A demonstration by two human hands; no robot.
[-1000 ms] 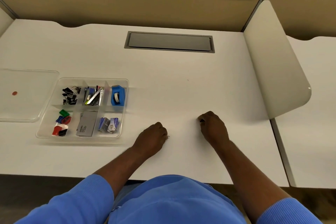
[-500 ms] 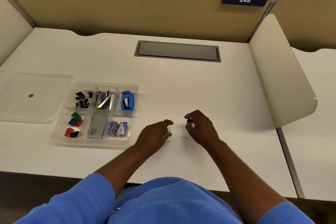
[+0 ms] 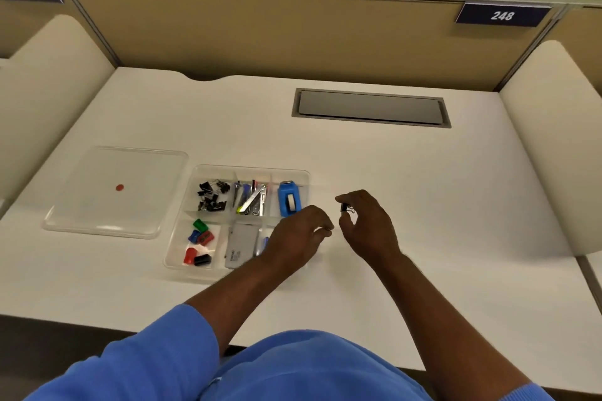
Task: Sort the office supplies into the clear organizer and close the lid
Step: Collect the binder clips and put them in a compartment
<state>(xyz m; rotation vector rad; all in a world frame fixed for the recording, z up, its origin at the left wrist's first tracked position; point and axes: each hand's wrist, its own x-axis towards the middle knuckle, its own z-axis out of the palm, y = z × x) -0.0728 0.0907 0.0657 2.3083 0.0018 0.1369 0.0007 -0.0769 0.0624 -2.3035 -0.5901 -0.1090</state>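
The clear organizer (image 3: 303, 174) lies on the white desk, its compartments holding black binder clips (image 3: 211, 195), pens and a metal tool (image 3: 252, 199), a blue tape dispenser (image 3: 288, 198), coloured sharpeners (image 3: 200, 236) and a grey box (image 3: 240, 246). Its clear lid (image 3: 107, 205) lies flat to the left, apart from it. My right hand (image 3: 368, 225) pinches a small black binder clip (image 3: 344, 207) just right of the organizer. My left hand (image 3: 301, 236) hovers over the organizer's front right corner, pinching a small metal clip (image 3: 325, 230) at its fingertips.
A grey cable hatch (image 3: 371, 107) is set into the desk at the back. Curved cream dividers (image 3: 553, 146) stand on both sides, and a tan partition runs along the rear. A small red dot (image 3: 120, 187) marks the lid.
Both hands lifted small clips off the desk and moved toward the organizer; the left hand now reaches over its right corner. The camera has turned left.
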